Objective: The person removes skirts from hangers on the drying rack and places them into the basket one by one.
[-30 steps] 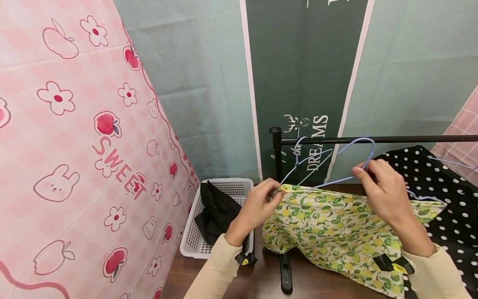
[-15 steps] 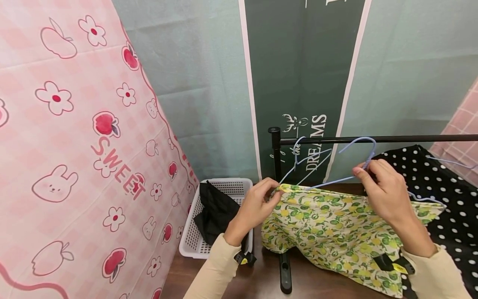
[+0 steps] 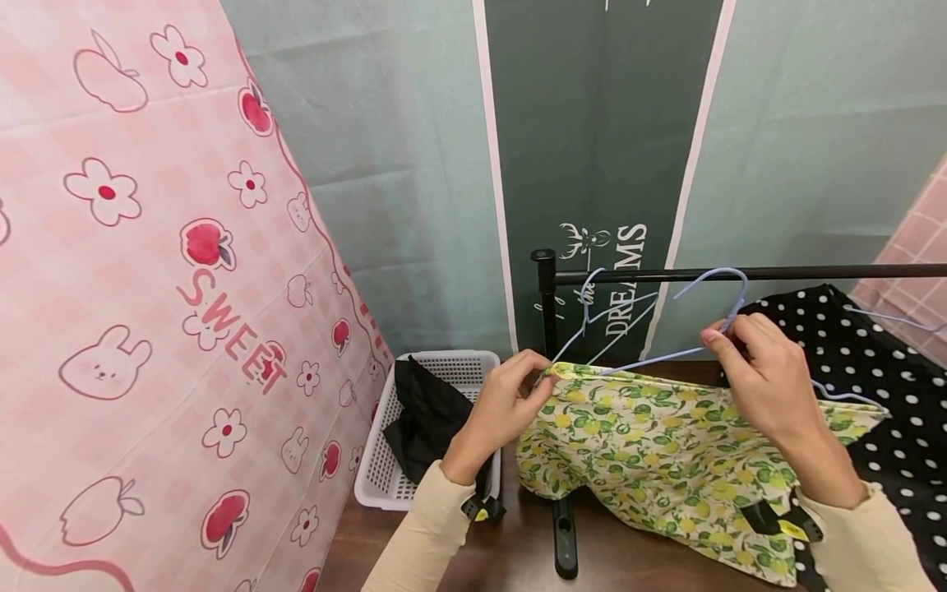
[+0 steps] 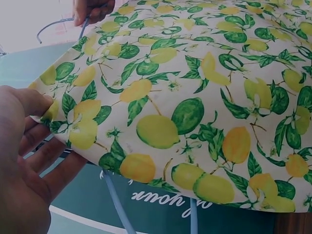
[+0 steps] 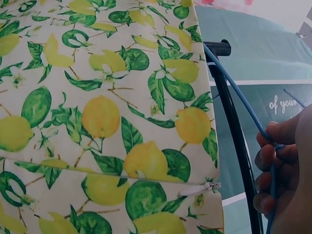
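Observation:
A lemon-print skirt (image 3: 666,460) hangs from a blue wire hanger (image 3: 658,360), its top edge stretched sideways. My left hand (image 3: 510,403) pinches the skirt's top left corner between thumb and fingers. In the left wrist view the thumb lies over the printed cloth (image 4: 156,112), with fingers behind it. My right hand (image 3: 769,378) grips the hanger's neck just below its hook, in front of the rack's rail. A zipper pull (image 5: 195,189) shows near the skirt's edge in the right wrist view. The hanger's lower part is largely hidden inside the skirt.
A black rack rail (image 3: 814,272) runs across behind the hands, carrying another blue hanger (image 3: 587,304) at its left end. A black polka-dot garment (image 3: 903,427) hangs at right. At left, a white basket (image 3: 367,481) holds black cloth (image 3: 422,419).
The head view has shifted very slightly. Both hands keep the same holds on the skirt corner and hanger, with almost no movement.

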Available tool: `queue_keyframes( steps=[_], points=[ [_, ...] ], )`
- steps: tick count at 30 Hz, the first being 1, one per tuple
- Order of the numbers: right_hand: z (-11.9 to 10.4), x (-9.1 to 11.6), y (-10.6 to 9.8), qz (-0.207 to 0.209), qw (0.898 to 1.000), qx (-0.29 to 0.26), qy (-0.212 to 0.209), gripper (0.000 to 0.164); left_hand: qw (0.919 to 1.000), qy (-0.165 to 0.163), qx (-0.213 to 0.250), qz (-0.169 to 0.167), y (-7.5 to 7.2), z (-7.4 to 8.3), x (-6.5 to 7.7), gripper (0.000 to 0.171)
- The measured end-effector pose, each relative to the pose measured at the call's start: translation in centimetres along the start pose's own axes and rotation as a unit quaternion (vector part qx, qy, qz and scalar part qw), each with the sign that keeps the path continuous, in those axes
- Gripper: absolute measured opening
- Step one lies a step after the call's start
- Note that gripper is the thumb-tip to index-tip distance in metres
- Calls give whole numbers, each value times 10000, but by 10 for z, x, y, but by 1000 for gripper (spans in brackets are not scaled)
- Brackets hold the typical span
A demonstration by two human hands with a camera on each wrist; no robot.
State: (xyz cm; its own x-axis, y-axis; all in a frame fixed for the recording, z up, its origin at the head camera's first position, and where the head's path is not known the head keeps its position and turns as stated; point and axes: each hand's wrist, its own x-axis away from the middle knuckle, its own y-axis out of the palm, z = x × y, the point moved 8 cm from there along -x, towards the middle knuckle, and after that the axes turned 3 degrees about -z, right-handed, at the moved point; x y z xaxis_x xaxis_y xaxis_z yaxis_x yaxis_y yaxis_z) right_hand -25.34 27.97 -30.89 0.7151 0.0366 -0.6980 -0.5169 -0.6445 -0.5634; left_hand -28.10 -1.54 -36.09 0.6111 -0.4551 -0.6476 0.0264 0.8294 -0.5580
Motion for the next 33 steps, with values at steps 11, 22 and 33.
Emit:
queue_keyframes(
  steps=[11,22,33],
  points=[
    [-15,-9,6,128,9996,-7,-249,14,9993,-283,238,-60,3,-6,3,4],
    [-10,-9,2,238,9997,44,-44,16,9937,-759,770,-292,2,-19,14,15],
    [-2,-9,-4,369,9993,57,16,17,9898,-1224,601,-420,3,-33,19,12]
  ],
)
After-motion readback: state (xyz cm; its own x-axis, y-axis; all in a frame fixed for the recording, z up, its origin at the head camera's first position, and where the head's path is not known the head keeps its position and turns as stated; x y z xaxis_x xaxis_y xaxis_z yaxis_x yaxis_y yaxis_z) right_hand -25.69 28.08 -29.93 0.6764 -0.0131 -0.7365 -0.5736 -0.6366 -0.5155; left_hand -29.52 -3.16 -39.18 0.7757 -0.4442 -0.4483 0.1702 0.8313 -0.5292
